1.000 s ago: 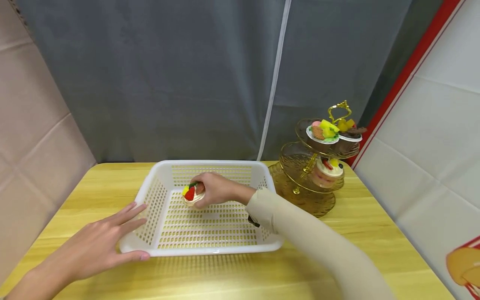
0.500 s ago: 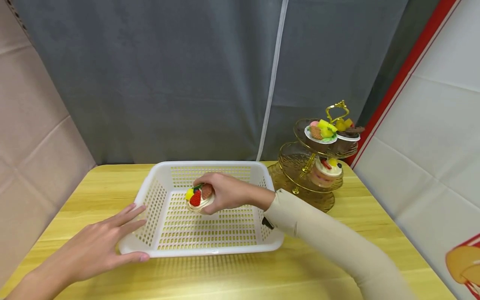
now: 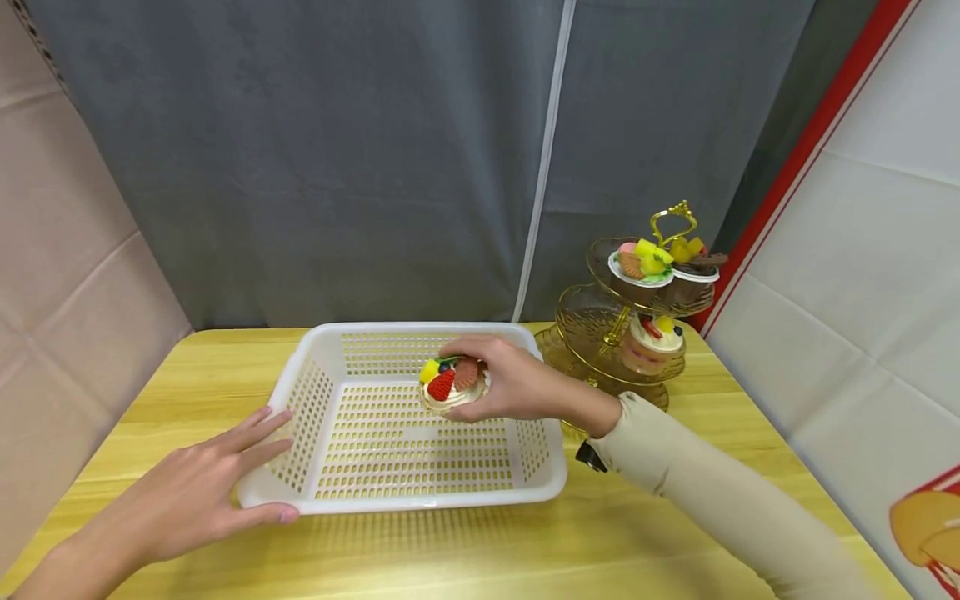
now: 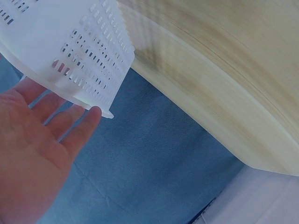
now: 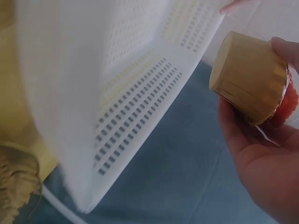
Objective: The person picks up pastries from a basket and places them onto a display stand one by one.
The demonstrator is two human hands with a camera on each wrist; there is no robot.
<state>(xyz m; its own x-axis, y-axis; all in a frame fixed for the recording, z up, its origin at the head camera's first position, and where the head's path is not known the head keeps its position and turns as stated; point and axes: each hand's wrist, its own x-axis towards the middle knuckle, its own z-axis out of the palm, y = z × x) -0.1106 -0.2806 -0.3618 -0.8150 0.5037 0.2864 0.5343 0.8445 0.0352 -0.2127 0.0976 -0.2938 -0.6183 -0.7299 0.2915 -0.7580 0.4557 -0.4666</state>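
My right hand grips a cupcake topped with cream, a strawberry, a brown biscuit and yellow fruit. In the right wrist view its tan cup shows, thumb on one side and fingers on the other. The cupcake is held over the right half of a white plastic basket. At the basket's left end my left hand lies with fingers spread, fingertips on the rim. The left wrist view shows those straight fingers along the rim of the basket.
To the right of the basket stands a gold-trimmed tiered stand. Its top tier bears two dessert cups, and the middle tier a pink layered one. Everything rests on a wooden table. A grey curtain hangs behind.
My right hand has lifted the cupcake and carried it rightward, from the left part of the basket to over its right half. My left hand has stayed at the rim.
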